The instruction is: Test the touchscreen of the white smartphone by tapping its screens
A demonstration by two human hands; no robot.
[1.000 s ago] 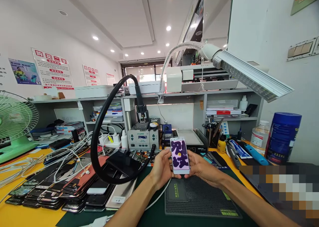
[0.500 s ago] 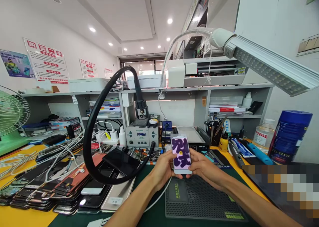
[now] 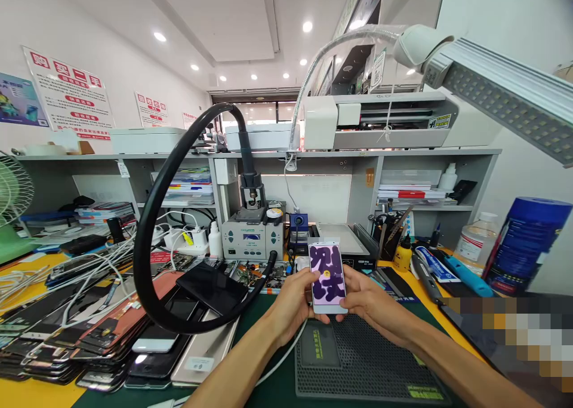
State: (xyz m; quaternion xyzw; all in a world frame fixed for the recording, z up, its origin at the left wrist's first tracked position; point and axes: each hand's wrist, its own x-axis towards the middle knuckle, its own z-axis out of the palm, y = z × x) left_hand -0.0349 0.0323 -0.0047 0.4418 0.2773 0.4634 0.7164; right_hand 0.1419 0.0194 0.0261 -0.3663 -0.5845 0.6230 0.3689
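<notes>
A white smartphone (image 3: pixel 328 279) is held upright between both hands, its lit screen showing a dark purple and pale pink pattern with a small yellow spot. My left hand (image 3: pixel 293 297) grips its left side, the thumb lying on the screen's left part. On the other side, my right hand (image 3: pixel 364 297) closes on the lower right edge, thumb by the bottom corner. Fingers of both hands curl behind the phone and are partly hidden. A white cable (image 3: pixel 285 355) runs up toward the phone's underside; its end is out of sight. Below lies a black perforated work mat (image 3: pixel 376 366).
Stacks of phones and phone screens (image 3: pixel 58 336) fill the left. A thick black hose (image 3: pixel 145 247) loops up from a grey soldering station (image 3: pixel 250 239). At right stand a yellow bottle (image 3: pixel 402 255), a clear bottle (image 3: pixel 475 238) and a blue canister (image 3: pixel 523 247). A lamp (image 3: pixel 505 91) hangs above.
The view has shifted slightly, so the surroundings appear a little larger and spread outward. Both hands keep the same hold on the smartphone, and its screen stays lit with the same pattern.
</notes>
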